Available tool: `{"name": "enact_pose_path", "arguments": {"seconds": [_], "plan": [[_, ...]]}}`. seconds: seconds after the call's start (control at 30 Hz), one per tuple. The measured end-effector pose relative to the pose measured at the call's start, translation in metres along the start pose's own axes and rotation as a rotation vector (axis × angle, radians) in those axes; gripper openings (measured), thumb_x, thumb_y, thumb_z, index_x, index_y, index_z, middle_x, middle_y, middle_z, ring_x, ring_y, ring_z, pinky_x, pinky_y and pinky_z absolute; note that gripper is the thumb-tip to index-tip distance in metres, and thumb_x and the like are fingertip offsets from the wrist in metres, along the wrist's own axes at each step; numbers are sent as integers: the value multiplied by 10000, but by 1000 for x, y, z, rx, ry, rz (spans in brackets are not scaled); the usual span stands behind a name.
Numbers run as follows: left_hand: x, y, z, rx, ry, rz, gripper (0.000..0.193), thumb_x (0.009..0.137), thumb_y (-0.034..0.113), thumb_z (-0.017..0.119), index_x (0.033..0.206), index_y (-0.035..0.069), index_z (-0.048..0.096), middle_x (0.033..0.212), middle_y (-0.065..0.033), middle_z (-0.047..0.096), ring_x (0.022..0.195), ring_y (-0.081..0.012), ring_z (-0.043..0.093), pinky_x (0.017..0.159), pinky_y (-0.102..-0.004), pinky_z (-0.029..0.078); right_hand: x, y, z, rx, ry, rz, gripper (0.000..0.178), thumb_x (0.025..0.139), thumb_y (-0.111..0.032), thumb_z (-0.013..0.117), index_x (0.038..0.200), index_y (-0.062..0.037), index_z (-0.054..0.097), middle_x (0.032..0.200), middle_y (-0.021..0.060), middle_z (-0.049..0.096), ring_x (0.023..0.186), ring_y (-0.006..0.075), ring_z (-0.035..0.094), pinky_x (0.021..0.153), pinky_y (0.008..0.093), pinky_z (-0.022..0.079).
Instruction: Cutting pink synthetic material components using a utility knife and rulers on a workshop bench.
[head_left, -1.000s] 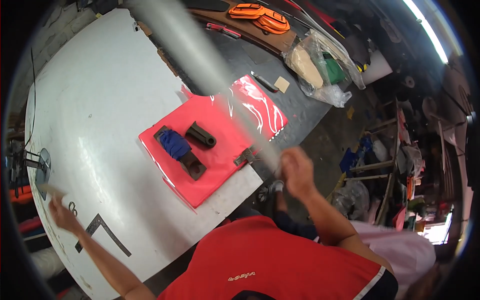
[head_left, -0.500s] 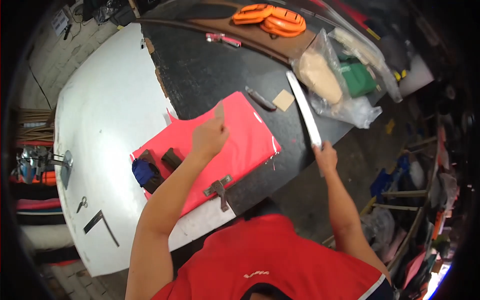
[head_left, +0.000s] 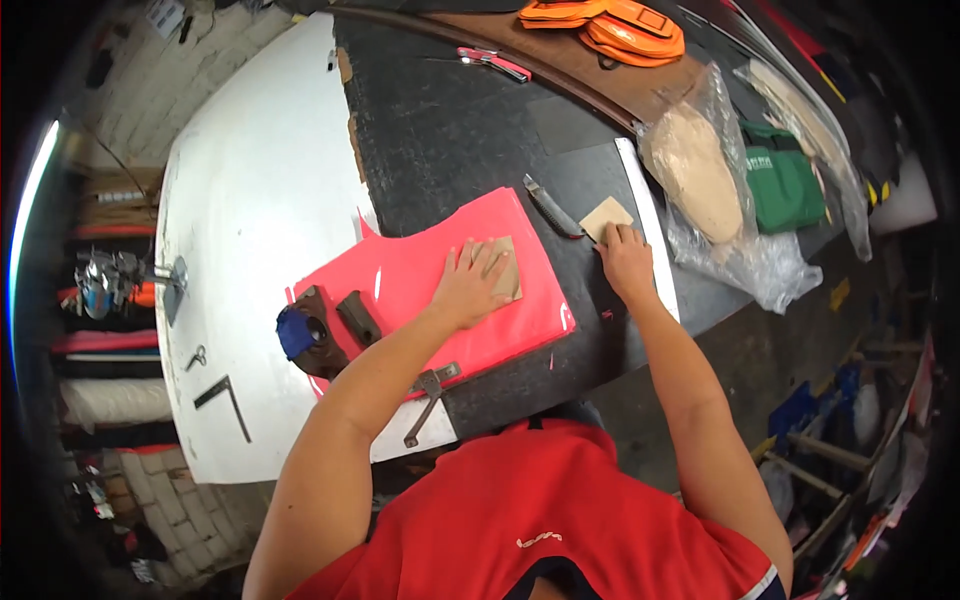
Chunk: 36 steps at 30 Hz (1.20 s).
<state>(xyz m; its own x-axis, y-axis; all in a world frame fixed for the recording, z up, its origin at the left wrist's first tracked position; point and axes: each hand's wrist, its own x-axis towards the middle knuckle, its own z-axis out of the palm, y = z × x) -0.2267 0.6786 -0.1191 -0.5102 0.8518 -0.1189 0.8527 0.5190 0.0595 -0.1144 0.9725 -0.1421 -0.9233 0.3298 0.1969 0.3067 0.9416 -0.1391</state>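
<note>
My left hand (head_left: 466, 290) lies flat with fingers spread over a tan rectangular piece (head_left: 508, 262) on the stack of glossy pink sheets (head_left: 420, 250). The fingers of my right hand (head_left: 628, 262) close on the near edge of a smaller tan square (head_left: 604, 214), which rests on the black table surface (head_left: 450, 140). Left of that square lies a utility knife (head_left: 550, 206). A long white straightedge (head_left: 648, 220) lies just right of my right hand. A dark weight wrapped with blue (head_left: 312, 335) and a dark block (head_left: 357, 318) sit on the pink stack.
A metal clamp (head_left: 430, 385) grips the stack's near edge. Scissors (head_left: 197, 357) and a black square (head_left: 225, 400) lie on the white board (head_left: 250, 200). Red-handled cutters (head_left: 495, 64), orange pouches (head_left: 630, 35), a bagged tan shape (head_left: 700, 175) and a green pouch (head_left: 785, 185) are farther off.
My right hand has let go of the straightedge, now lying on the table, and moved to the tan square. My left hand has lowered its tan piece flat onto the pink stack and opened.
</note>
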Motion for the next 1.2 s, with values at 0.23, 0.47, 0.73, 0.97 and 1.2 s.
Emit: {"name": "enact_pose_path", "arguments": {"seconds": [0.23, 0.47, 0.73, 0.97, 1.2], "plan": [[8, 40, -1, -29, 79, -222, 795, 903, 532, 594, 1486, 40, 372, 1540, -231, 285, 1405, -444, 267, 1108, -640, 256, 25, 29, -1, 7, 126, 51, 70, 875, -139, 593, 904, -82, 621, 852, 108, 643, 739, 332, 657, 633, 447, 539], [11, 66, -2, 7, 45, -213, 538, 927, 334, 576, 1378, 51, 497, 1444, -177, 398, 1277, -387, 411, 1020, -516, 416, 97, -74, -39, 447, 388, -438, 98, 809, -86, 629, 898, -106, 664, 836, 105, 620, 810, 316, 627, 677, 428, 515], [-7, 107, 6, -81, 151, -297, 518, 946, 280, 556, 1411, 67, 472, 1464, -175, 418, 1344, -401, 382, 1072, -515, 390, 75, -110, 34, 346, 26, -736, 219, 785, -158, 625, 986, -177, 709, 936, 26, 576, 935, 232, 580, 751, 378, 473], [-29, 91, 14, -291, 300, -484, 512, 936, 261, 561, 1401, 62, 479, 1458, -193, 423, 1342, -387, 405, 1108, -547, 344, 62, -97, 28, 416, -43, -775, 228, 801, -156, 624, 1009, -185, 713, 943, 25, 577, 920, 226, 575, 754, 377, 464], [-26, 47, -1, -278, 238, -655, 622, 892, 327, 665, 1449, 138, 465, 1481, -211, 389, 1376, -390, 369, 1118, -545, 319, 65, -92, 2, 541, -59, -643, 318, 769, -195, 778, 1071, -140, 694, 1212, 124, 596, 1097, 323, 571, 898, 440, 480]]}}
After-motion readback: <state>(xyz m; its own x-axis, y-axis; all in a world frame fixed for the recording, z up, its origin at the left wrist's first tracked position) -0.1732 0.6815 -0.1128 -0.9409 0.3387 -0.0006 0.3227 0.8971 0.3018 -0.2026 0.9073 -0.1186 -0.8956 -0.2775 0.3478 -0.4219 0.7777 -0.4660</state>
